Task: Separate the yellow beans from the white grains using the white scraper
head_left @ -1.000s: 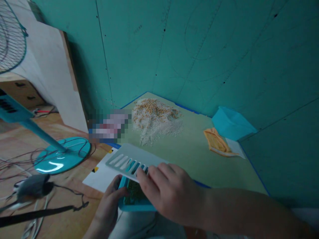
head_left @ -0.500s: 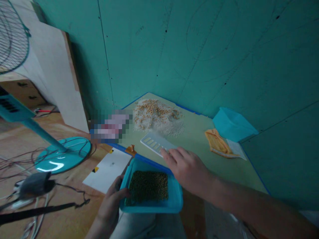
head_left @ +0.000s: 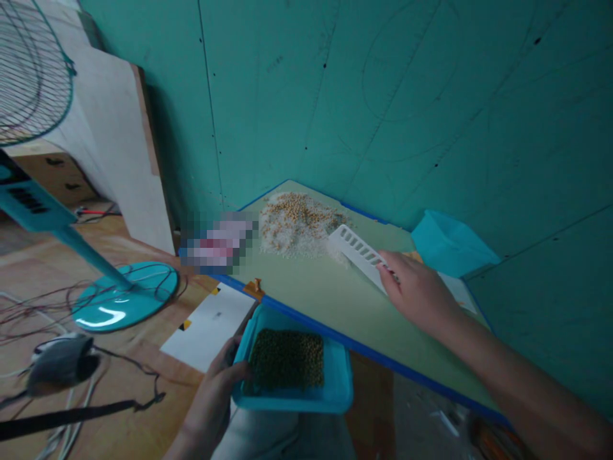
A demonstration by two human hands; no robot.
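Note:
My left hand [head_left: 221,382] grips the left side of a blue plastic tub [head_left: 338,383], held over my lap below the table's front edge. Inside the tub lie green beans [head_left: 275,359] and paler beans at the right. My right hand [head_left: 412,287] is closed on a white slotted plastic scraper [head_left: 354,252] above the tabletop. The scraper's far end touches or hovers at the right side of a pile of white grains [head_left: 292,233], mixed with tan round beans [head_left: 299,207]; contact is not clear. Behind the right hand an orange cloth is mostly hidden.
The pale table [head_left: 297,294] has blue edging and stands in a corner by a green wall. A blue open container [head_left: 450,243] leans at its back right. A blurred pinkish item [head_left: 218,241] lies at the left. A fan base [head_left: 127,297] and cables are on the wooden floor.
My right hand has moved right and away from me with the scraper, from the front edge over to the pile's right side. My left hand and the tub stay nearly still.

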